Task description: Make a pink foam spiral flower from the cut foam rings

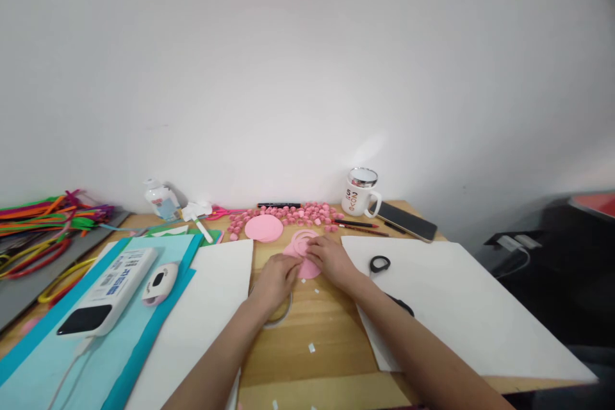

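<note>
Hands meet mid-table: I see left hand (276, 277) and right hand (331, 261) with fingers curled, pinching pink paper piece (307, 267) between them; piece flat on wooden table (331, 333), right hand slightly nearer, pink disc (264, 228) beyond

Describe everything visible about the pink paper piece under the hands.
The pink paper piece lies flat on the wooden table, between two white sheets. It looks like thin card, roughly round, with cut pink rings at its far edge. The left hand and right hand both rest on it, covering much of it; its full outline is hidden.
</note>
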`<action>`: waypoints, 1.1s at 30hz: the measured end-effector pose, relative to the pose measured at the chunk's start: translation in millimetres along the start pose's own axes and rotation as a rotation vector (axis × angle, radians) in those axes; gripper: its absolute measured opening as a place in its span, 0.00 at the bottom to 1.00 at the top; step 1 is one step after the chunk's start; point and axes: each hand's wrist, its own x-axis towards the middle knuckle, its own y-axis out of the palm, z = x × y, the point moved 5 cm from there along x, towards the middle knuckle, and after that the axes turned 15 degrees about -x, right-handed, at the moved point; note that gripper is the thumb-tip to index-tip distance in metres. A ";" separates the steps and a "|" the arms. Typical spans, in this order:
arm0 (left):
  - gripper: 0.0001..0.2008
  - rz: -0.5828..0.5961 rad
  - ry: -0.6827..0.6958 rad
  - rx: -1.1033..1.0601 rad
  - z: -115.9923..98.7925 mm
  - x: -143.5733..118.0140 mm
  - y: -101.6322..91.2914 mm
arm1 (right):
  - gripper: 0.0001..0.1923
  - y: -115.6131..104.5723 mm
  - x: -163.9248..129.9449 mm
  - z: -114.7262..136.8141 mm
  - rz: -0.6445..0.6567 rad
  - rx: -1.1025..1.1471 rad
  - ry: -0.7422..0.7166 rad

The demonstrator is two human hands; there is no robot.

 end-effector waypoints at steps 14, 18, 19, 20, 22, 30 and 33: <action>0.25 -0.330 -0.402 -1.034 9.4 1.6 -3.7 | 0.08 -40.3 -2.4 7.6 -0.306 0.331 0.081; 0.27 -0.308 -0.423 -1.244 2.9 3.7 -1.4 | 0.07 -39.4 -2.7 25.1 -0.223 0.312 -0.062; 0.26 -0.341 -0.394 -1.189 2.1 3.2 -5.3 | 0.08 -38.8 -3.0 25.1 -0.225 0.311 -0.034; 0.25 -0.392 -0.355 -1.097 1.6 2.1 -10.9 | 0.08 -38.3 -3.4 22.6 -0.237 0.319 0.025; 0.20 -0.518 -0.260 -0.828 -0.6 -2.5 -24.5 | 0.10 -36.0 -4.3 12.3 -0.255 0.381 0.200; 0.09 -0.570 0.287 -0.145 -31.0 -16.5 -29.8 | 0.15 -14.1 -4.8 -17.1 -0.189 0.980 0.567; 0.17 -0.405 0.352 -0.042 -33.3 -14.7 -15.1 | 0.16 -11.0 -4.6 -12.6 -0.158 1.093 0.569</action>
